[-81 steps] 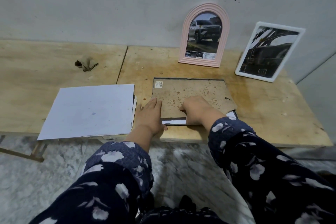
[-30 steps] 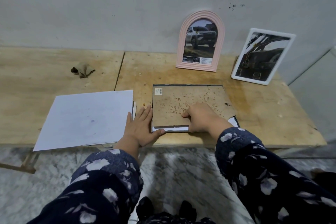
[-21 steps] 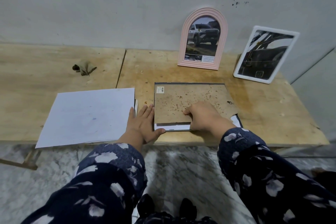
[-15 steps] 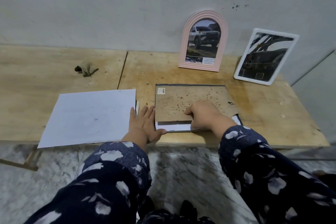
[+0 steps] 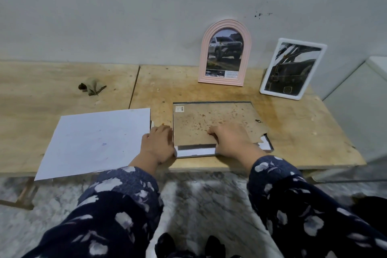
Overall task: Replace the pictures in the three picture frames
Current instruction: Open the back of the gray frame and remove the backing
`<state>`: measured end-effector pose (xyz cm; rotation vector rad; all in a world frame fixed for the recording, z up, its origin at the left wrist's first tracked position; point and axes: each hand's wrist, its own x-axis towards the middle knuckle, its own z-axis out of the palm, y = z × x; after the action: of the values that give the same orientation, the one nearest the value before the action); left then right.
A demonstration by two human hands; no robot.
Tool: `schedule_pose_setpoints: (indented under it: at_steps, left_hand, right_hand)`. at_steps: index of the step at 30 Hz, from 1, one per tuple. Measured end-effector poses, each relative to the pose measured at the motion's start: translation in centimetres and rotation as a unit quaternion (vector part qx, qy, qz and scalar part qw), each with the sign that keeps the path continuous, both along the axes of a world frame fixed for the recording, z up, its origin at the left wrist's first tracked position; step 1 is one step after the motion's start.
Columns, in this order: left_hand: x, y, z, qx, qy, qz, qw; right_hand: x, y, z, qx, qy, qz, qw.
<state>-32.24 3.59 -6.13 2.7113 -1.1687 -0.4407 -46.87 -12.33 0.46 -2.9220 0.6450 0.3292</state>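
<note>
1. Spanning the view, wooden table (image 5: 303, 132) against wall.
2. White paper stack (image 5: 96, 142) lies at left, overhanging front edge.
3. Face-down frame (image 5: 270, 144) lies centre, brown backing board (image 5: 209, 119) skewed on it, white picture edge (image 5: 194, 151) showing.
4. Pink arched frame (image 5: 204, 52) and white frame (image 5: 293, 95) stand against wall, car pictures inside.
5. Right hand (image 5: 232, 140) presses backing, fingers curled.
6. Left hand (image 5: 157, 142) curled against frame's left edge; grip unclear.
</note>
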Motion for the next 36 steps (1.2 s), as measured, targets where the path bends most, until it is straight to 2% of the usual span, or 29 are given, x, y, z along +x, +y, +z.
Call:
schedule_pose_setpoints:
  at_steps: [2, 3, 5, 7, 12, 14, 17, 21, 26, 29, 33, 36]
  left_hand:
    - [0.3, 0.0, 0.2, -0.122, 0.039, 0.098, 0.987]
    - [0.3, -0.2, 0.6, -0.164, 0.103, 0.144, 0.970]
    - [0.0, -1.1, 1.1, -0.188, 0.230, 0.194, 0.935]
    - [-0.5, -2.1, 1.4, -0.177, 0.292, 0.216, 0.915]
    - [-0.7, -3.3, 1.2, -0.177, 0.288, 0.237, 0.911]
    - [-0.4, -3.3, 1.2, -0.169, 0.279, 0.243, 0.913]
    - [-0.7, -3.8, 1.3, -0.183, 0.267, 0.257, 0.910]
    - [-1.4, -4.7, 1.4, -0.239, 0.312, 0.306, 0.867]
    - [-1.0, -5.0, 2.1, -0.277, 0.295, 0.311, 0.860]
    - [-0.5, -5.5, 2.6, -0.281, 0.293, 0.291, 0.866]
    - [-1.8, -7.2, 3.2, -0.304, 0.333, 0.253, 0.856]
    - [-4.4, -9.7, 3.4, -0.292, 0.332, 0.219, 0.870]
  right_hand:
    - [-0.2, -0.1, -0.5, -0.007, -0.014, -0.001, 1.000]
    - [-0.3, -0.1, -0.8, -0.009, -0.016, -0.001, 1.000]
    - [-0.4, 0.1, -1.2, -0.010, -0.011, -0.008, 1.000]
    - [-0.7, 0.1, -1.8, -0.004, -0.023, -0.018, 1.000]
    - [-2.3, 0.1, -3.2, 0.048, -0.060, -0.046, 0.996]
    - [-3.6, -0.6, -3.6, 0.081, -0.042, -0.104, 0.990]
    - [-5.5, -2.4, -3.9, 0.145, -0.088, -0.252, 0.953]
    - [-7.2, -4.7, -4.5, 0.201, -0.151, -0.435, 0.865]
    - [-7.3, -6.0, -4.6, 0.263, -0.218, -0.467, 0.816]
    - [-7.2, -6.7, -2.8, 0.312, -0.291, -0.510, 0.747]
    - [-8.6, -9.0, -1.8, 0.282, -0.335, -0.540, 0.719]
    - [-11.5, -11.2, -1.7, 0.277, -0.325, -0.560, 0.710]
